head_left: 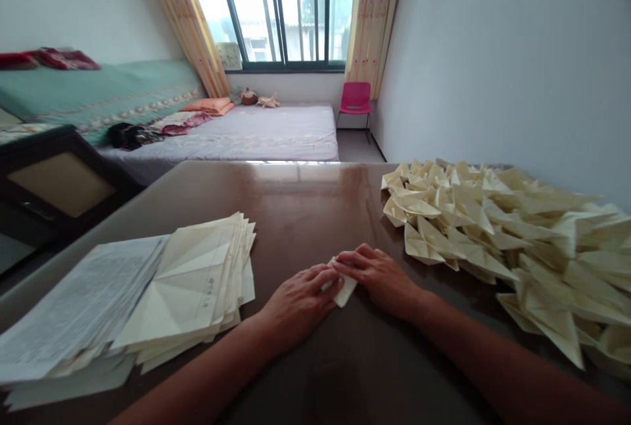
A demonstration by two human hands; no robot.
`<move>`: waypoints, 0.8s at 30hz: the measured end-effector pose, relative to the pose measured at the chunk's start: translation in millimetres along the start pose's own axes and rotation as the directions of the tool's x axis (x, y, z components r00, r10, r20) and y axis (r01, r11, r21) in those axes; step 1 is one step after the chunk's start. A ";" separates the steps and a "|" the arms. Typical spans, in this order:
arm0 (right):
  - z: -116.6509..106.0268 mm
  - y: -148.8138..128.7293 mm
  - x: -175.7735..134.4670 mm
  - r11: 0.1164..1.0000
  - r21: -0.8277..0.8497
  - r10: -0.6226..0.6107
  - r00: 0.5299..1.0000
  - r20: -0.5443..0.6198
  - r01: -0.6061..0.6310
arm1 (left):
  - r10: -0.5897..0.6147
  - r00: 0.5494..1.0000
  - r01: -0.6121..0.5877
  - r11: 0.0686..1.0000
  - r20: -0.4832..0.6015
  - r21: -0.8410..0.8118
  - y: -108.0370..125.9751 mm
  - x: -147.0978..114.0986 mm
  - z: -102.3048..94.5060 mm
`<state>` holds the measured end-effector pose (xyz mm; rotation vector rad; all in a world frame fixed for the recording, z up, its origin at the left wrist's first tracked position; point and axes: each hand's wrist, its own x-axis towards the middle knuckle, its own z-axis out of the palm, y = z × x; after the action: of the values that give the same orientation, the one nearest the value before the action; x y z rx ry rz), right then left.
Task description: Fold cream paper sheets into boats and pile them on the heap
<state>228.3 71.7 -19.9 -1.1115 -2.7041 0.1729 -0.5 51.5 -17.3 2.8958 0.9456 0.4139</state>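
Observation:
A small folded piece of cream paper lies on the brown table between my hands. From its left side, my left hand grips it, fingers bent over its edge. My right hand presses the paper's upper right part, its fingertips close to those of my left hand. Both sets of fingers cover much of the paper, so its full shape is hidden. To my left is a stack of creased cream sheets overlapping a pile of printed papers. At my right lies a big heap of folded paper shapes.
Past the table's far edge stands a bed with pillows and soft toys. A pink chair is by the right wall, under the curtain. A dark cabinet stands at the left.

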 end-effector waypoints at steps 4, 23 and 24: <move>1.8 -1.8 2.7 0.997 -0.068 0.022 1.000 0.000 -0.022 | 0.035 0.999 -0.035 0.999 -0.015 0.012 -5.6 1.8 2.3; -15.3 -3.4 3.9 0.957 -0.278 -0.035 0.989 0.146 0.075 | 0.153 0.986 -0.147 0.985 -0.064 0.094 -11.8 -0.6 4.5; -17.7 -3.1 3.0 0.956 -0.280 -0.041 0.984 0.175 0.090 | 0.160 0.985 -0.152 0.982 -0.063 0.109 -11.8 -0.3 4.8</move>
<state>228.4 72.1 -1.7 -1.1228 -2.9837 -0.1497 -6.2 61.0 -23.6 3.0818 0.7728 0.4956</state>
